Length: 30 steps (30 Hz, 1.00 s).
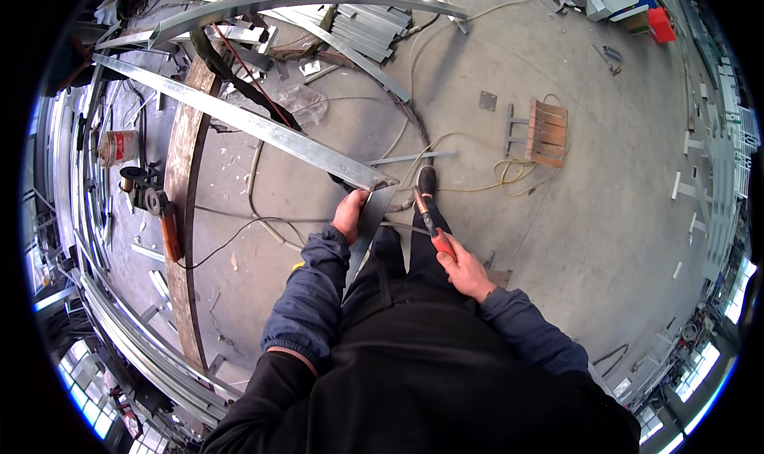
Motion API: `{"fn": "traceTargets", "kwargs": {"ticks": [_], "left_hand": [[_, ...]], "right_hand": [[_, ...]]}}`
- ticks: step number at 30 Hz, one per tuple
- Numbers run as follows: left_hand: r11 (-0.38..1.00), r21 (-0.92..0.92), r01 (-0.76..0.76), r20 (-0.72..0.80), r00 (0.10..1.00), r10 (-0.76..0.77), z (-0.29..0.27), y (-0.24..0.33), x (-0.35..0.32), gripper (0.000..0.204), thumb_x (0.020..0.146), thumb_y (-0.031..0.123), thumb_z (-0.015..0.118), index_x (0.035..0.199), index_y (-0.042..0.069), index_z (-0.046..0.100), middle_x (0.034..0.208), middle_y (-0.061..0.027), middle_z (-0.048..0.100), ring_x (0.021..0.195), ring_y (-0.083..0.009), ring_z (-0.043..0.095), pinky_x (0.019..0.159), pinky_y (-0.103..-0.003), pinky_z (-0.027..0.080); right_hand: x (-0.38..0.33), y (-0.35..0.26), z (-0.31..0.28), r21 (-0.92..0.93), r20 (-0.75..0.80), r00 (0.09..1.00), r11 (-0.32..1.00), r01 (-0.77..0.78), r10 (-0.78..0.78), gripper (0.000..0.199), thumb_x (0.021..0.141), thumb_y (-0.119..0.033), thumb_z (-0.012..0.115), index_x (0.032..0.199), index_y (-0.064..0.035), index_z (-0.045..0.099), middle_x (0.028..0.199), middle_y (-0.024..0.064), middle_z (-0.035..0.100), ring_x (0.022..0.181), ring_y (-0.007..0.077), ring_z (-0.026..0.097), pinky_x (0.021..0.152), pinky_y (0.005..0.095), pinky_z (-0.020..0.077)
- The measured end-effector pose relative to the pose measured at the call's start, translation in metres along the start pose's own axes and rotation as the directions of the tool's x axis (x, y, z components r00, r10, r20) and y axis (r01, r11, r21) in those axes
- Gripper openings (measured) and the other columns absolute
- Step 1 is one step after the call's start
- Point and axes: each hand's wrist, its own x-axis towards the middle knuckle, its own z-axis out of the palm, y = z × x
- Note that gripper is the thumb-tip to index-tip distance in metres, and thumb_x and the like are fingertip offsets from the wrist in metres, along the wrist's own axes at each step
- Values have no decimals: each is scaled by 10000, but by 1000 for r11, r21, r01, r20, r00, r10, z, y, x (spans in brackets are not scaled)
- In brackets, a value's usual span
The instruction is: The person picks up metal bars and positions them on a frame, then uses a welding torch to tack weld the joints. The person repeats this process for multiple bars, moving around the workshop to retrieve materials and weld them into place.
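Observation:
A galvanized steel frame (263,128) stretches from the upper left to a corner (382,184) in front of me, where a second bar (368,223) runs back toward my body. My left hand (348,215) is closed around that second bar just below the corner. In my right hand (465,272) is a welding torch (422,206) with a red handle and a copper-coloured nozzle. Its tip points up and a little left, just right of the corner and apart from it. A dark shoe (426,181) shows beyond the torch.
On the left, an angle grinder (165,223) with an orange handle lies by a long wooden plank (182,167), near a bucket (119,148). Cables and a yellow hose (509,173) cross the floor. A slatted wooden piece (547,134) lies right; stacked metal profiles (366,28) lie ahead.

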Motion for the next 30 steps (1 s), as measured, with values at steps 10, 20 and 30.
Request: {"fn": "traceTargets", "kwargs": {"ticks": [10, 20, 30], "left_hand": [[892, 403, -203, -14, 974, 228, 5, -7, 3, 525, 1057, 474, 640, 1196, -29, 696, 966, 5, 656, 882, -99, 542, 792, -283, 443], [865, 440, -241, -44, 956, 289, 2, -18, 11, 538, 1057, 492, 633, 1154, -34, 693, 935, 7, 634, 868, -94, 518, 786, -286, 443], [868, 415, -271, -30, 950, 311, 10, -18, 6, 488, 1073, 476, 617, 1077, -7, 690, 846, 59, 518, 793, -75, 413, 703, -276, 367]], "right_hand": [[0, 19, 11, -36, -31, 991, 991, 130, -131, 700, 1044, -589, 550, 1550, -116, 454, 1295, 252, 682, 1187, 474, 647, 969, 481, 528], [2, 6, 6, -2, -42, 992, 993, 116, -116, 678, 1050, -553, 569, 1556, -118, 450, 1336, 248, 666, 1240, 462, 628, 1007, 471, 518], [-5, -9, -7, -6, -54, 990, 991, 133, -133, 622, 1061, -523, 566, 1506, -93, 507, 1333, 198, 682, 1220, 423, 648, 991, 441, 530]]}}
